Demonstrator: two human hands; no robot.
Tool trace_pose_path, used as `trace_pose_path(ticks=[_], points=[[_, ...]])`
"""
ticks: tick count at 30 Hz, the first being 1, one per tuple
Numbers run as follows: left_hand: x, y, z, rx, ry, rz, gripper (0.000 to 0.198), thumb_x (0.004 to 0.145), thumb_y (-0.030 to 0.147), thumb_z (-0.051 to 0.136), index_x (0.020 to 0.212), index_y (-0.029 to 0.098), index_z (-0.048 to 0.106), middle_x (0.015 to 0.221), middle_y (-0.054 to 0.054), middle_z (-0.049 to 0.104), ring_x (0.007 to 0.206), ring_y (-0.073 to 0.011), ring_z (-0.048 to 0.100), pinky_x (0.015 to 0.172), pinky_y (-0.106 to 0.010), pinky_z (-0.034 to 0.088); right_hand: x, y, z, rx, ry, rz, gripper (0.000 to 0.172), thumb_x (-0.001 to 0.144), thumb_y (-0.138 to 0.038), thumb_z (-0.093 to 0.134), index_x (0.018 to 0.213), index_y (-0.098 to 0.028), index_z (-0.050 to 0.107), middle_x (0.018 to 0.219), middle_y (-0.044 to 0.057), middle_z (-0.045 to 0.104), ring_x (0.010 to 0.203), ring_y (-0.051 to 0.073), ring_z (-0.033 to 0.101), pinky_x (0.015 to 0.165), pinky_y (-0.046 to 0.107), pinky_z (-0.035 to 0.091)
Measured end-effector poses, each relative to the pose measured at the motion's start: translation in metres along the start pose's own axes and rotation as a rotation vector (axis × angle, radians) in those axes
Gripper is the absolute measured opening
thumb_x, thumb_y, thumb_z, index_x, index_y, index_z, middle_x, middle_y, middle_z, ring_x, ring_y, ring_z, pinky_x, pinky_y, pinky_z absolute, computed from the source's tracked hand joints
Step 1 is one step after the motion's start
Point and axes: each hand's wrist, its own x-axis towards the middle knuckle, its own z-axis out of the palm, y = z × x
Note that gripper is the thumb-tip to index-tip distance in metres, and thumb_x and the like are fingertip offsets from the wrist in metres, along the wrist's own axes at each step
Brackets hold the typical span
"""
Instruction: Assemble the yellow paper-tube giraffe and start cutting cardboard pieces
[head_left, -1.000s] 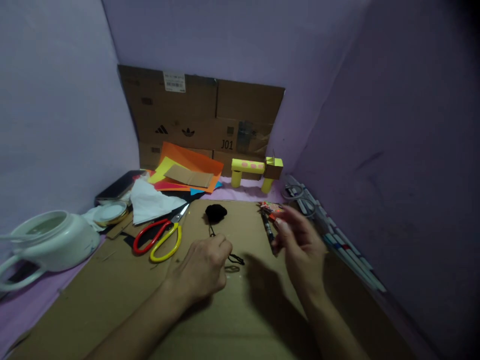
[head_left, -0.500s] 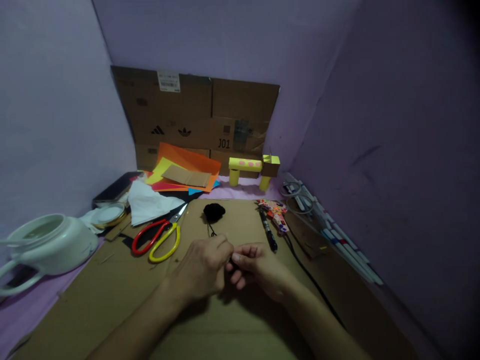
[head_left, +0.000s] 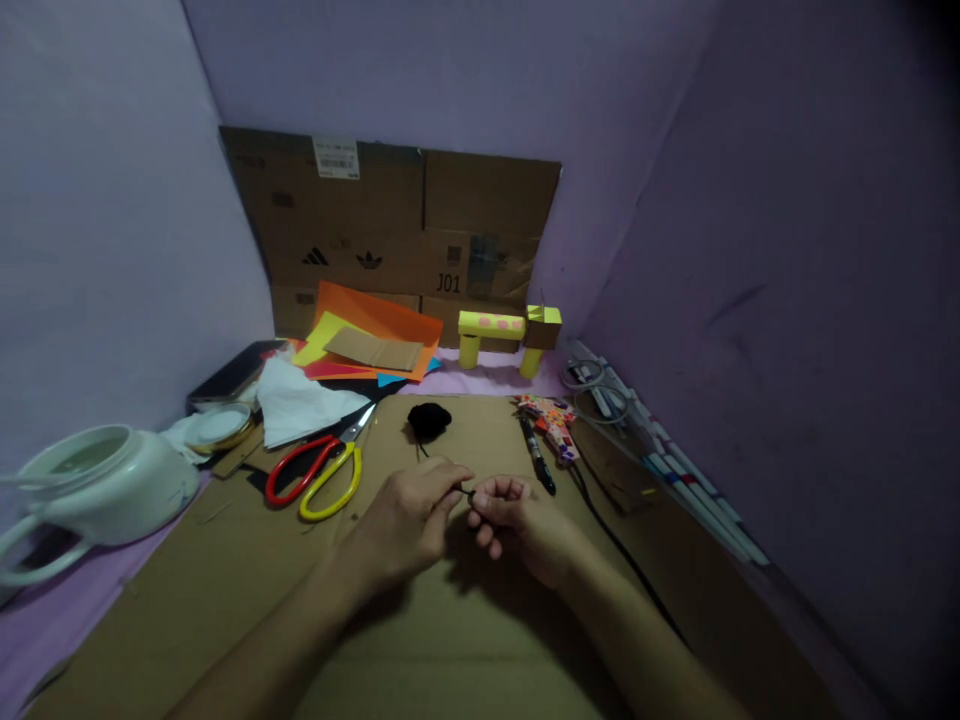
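A short stretch of black yarn (head_left: pixel 466 491) runs between my two hands above the cardboard mat. My left hand (head_left: pixel 409 515) pinches it with thumb and forefinger. The fingertips of my right hand (head_left: pixel 517 515) close on its other end. Just beyond lies a ball of black yarn (head_left: pixel 429 420), its loose strand leading back toward my left hand. Scissors (head_left: pixel 330 478) with one red and one yellow handle rest left of my left hand, tips pointing away. To the right of my right hand is a black marker (head_left: pixel 538 458).
A glue gun (head_left: pixel 551 425) wrapped in patterned tape, with its black cord, lies at right. Yellow cardboard animal figure (head_left: pixel 502 328) stands at the back. Coloured paper (head_left: pixel 382 315), white cloth (head_left: pixel 304 400) and a white teapot (head_left: pixel 112 490) are at left; thin tubes (head_left: pixel 697 490) line the right wall.
My hands have drawn slightly apart, and a bit of the black yarn now shows between my fingertips. The ball stays in place.
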Motion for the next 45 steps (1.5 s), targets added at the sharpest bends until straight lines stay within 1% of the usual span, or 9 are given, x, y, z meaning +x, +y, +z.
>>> trace_pose_path(ticks=[4,7,10,16,21,30,33,38,45], points=[[0.001,-0.001,0.001,-0.022,0.036,-0.128,0.020,0.082,0.015,0.044,0.086,0.017,0.063,0.083,-0.005,0.066,0.078,-0.0143,0.059,0.071,-0.026,0.045,-0.001,-0.001,-0.001,0.008,0.019,-0.039,0.030,0.050,-0.033,0.078,0.061,-0.014,0.057,0.054,0.000,0.062,0.039,0.006,0.051,0.033,0.015,0.032],[0.003,0.002,0.003,-0.128,0.084,-0.359,0.015,0.078,0.019,0.049,0.072,0.017,0.063,0.070,-0.001,0.064,0.067,-0.0131,0.057,0.061,-0.024,0.043,0.000,0.002,-0.002,-0.016,0.045,-0.085,0.032,0.051,-0.034,0.078,0.065,-0.015,0.058,0.058,0.000,0.063,0.039,0.006,0.051,0.030,0.014,0.025],[0.006,0.005,0.007,-0.362,0.149,-0.579,0.011,0.071,0.024,0.056,0.066,0.016,0.060,0.057,0.002,0.056,0.052,-0.0094,0.048,0.047,-0.021,0.035,0.002,0.006,-0.001,-0.042,0.085,-0.124,0.032,0.051,-0.036,0.079,0.067,-0.015,0.060,0.052,-0.004,0.058,0.037,0.005,0.048,0.030,0.014,0.021],[0.008,0.000,0.012,-0.810,0.103,-0.755,0.022,0.059,0.030,0.067,0.067,0.015,0.053,0.047,0.006,0.051,0.038,-0.0049,0.042,0.037,-0.016,0.028,0.000,0.005,0.002,-0.031,0.126,-0.127,0.032,0.049,-0.035,0.081,0.068,-0.016,0.065,0.051,-0.005,0.058,0.040,0.004,0.046,0.040,0.017,0.033],[0.007,-0.002,0.012,-0.973,0.093,-0.768,0.029,0.056,0.028,0.072,0.070,0.015,0.051,0.047,0.006,0.055,0.037,-0.0045,0.046,0.033,-0.013,0.028,-0.003,0.003,0.003,-0.049,0.151,-0.118,0.032,0.050,-0.037,0.081,0.070,-0.016,0.066,0.052,-0.004,0.060,0.039,0.003,0.042,0.039,0.016,0.028],[0.008,-0.001,0.013,-1.026,0.118,-0.680,0.029,0.061,0.031,0.070,0.072,0.014,0.050,0.055,0.000,0.063,0.036,-0.0058,0.051,0.030,-0.012,0.031,0.000,0.005,0.004,-0.051,0.155,-0.155,0.035,0.050,-0.042,0.080,0.069,-0.014,0.068,0.053,-0.003,0.057,0.039,0.002,0.034,0.038,0.018,0.019],[0.008,-0.002,0.013,-1.051,0.107,-0.654,0.036,0.064,0.031,0.070,0.087,0.014,0.049,0.055,0.001,0.063,0.035,-0.0065,0.051,0.030,-0.012,0.031,-0.001,0.005,0.005,-0.043,0.141,-0.147,0.035,0.051,-0.042,0.080,0.068,-0.014,0.067,0.055,-0.003,0.057,0.040,0.002,0.033,0.038,0.018,0.018],[0.007,-0.003,0.011,-1.117,0.044,-0.608,0.069,0.068,0.032,0.068,0.124,0.008,0.035,0.058,-0.001,0.065,0.036,-0.0078,0.052,0.031,-0.013,0.032,0.000,0.007,0.004,0.009,0.096,-0.144,0.032,0.053,-0.040,0.080,0.068,-0.015,0.067,0.054,-0.003,0.056,0.040,0.002,0.032,0.039,0.019,0.014],[0.005,-0.005,0.011,-1.128,-0.026,-0.590,0.083,0.072,0.029,0.066,0.138,0.005,0.022,0.058,-0.002,0.065,0.035,-0.0085,0.052,0.031,-0.014,0.030,0.000,0.008,0.005,0.026,0.045,-0.131,0.033,0.055,-0.040,0.079,0.067,-0.013,0.065,0.051,-0.004,0.055,0.040,0.002,0.031,0.039,0.019,0.013]])
